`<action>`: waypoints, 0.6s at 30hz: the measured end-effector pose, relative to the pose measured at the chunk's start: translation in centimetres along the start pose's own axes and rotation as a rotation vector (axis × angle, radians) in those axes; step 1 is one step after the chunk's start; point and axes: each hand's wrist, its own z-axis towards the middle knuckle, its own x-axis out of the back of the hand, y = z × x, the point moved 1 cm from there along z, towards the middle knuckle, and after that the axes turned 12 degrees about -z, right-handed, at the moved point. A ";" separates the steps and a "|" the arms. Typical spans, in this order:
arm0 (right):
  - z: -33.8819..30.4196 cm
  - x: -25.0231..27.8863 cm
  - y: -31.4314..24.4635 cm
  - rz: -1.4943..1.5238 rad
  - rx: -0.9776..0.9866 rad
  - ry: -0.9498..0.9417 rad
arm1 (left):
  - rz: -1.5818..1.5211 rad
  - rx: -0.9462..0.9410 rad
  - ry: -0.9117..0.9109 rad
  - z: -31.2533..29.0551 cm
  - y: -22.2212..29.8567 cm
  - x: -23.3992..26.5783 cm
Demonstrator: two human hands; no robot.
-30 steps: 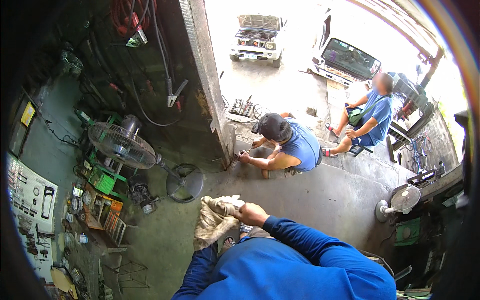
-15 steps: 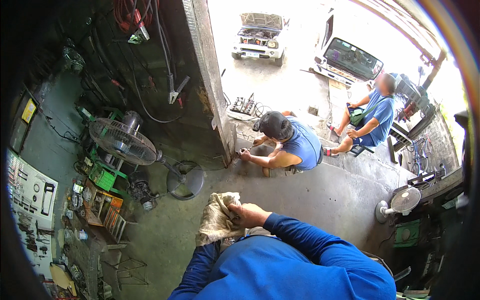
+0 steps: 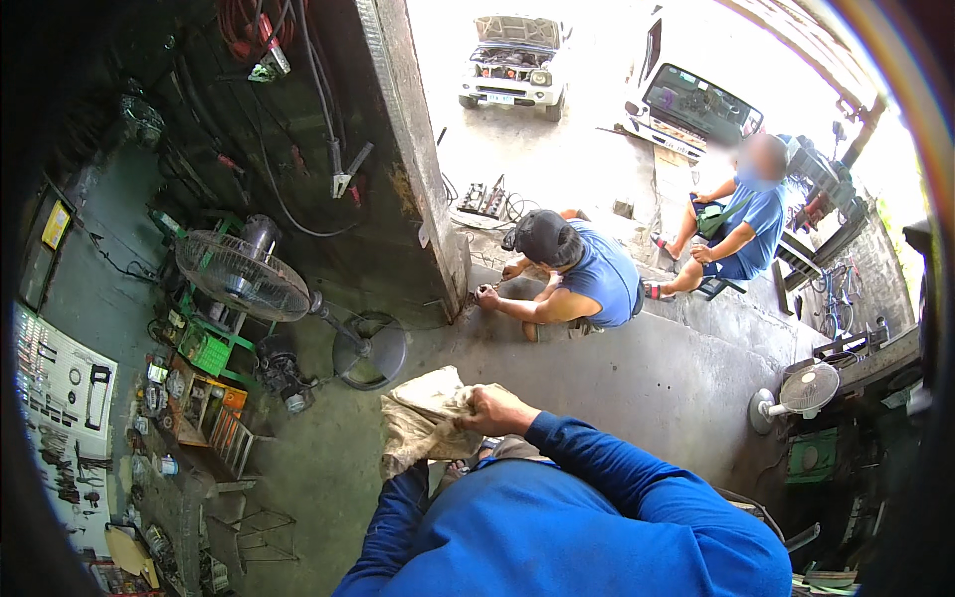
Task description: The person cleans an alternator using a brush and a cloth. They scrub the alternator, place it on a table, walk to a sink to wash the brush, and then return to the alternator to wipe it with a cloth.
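Observation:
A crumpled, stained beige rag (image 3: 423, 418) is held up in front of my body. My right hand (image 3: 497, 409) grips its right edge, with the fingers closed on the cloth. The rag drapes over my left hand and hides it; only the blue left sleeve shows below the cloth. Whether those fingers are closed cannot be seen. Both of my forearms are in long blue sleeves, and my feet show partly beneath the rag.
A pedestal fan (image 3: 244, 277) stands ahead on the left, beside a dark wall hung with cables. A person in a cap (image 3: 582, 269) crouches ahead; another person (image 3: 741, 214) sits farther right. A small white fan (image 3: 806, 390) stands at right. Tools hang on a white board (image 3: 65, 413).
The rag has shifted slightly left and spread out more. My right hand has moved a little upward, still gripping the cloth.

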 end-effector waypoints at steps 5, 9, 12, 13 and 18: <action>-1.2 0.9 -0.6 -0.105 0.015 0.370 | -0.066 -0.030 0.050 -0.8 0.7 1.1; -0.1 1.1 -1.1 -0.055 0.036 0.314 | -0.101 -0.022 0.066 -0.6 0.6 1.3; 0.1 -0.8 -1.4 -0.140 0.008 -0.176 | -0.114 0.020 0.062 -0.6 -0.2 0.8; 0.0 -1.7 -1.4 -0.132 0.010 -0.300 | -0.116 0.025 0.062 -0.7 -0.4 0.7; -0.2 -3.3 -0.4 0.310 -0.015 -0.244 | -0.136 0.014 0.081 -1.0 -0.2 1.0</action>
